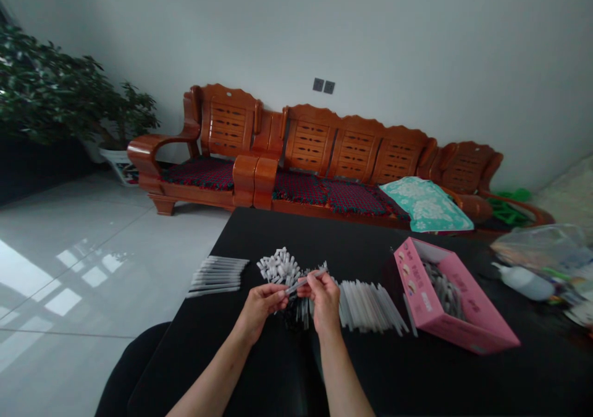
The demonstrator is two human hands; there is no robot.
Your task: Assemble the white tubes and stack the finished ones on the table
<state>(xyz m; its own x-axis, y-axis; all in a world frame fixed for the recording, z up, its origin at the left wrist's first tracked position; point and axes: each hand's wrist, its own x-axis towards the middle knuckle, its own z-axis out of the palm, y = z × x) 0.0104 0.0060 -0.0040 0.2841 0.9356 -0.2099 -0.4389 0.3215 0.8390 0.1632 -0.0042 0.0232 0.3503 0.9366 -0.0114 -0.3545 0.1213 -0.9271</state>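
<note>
Between my two hands is a slim, pale pen barrel (303, 281), held slightly tilted over the dark table. The fingers of my left hand (262, 306) pinch its left end. My right hand (322, 294) grips it farther up, toward the right end. Just beyond the fingers lies a heap of short white caps (278, 265). Below and behind my hands are thin dark pieces (291, 313), partly hidden. Many translucent pen tubes (370, 306) lie side by side to the right of my right hand. Off to the left, several whitish pens (219, 275) rest in a row.
A pink open box (463, 299) with grey pieces (443, 288) inside stands on the black table (259, 228) at right. Beyond it are a white bottle (525, 280) and a clear plastic bag (542, 244). A wooden sofa (310, 139) lines the wall; a potted plant (88, 96) stands left.
</note>
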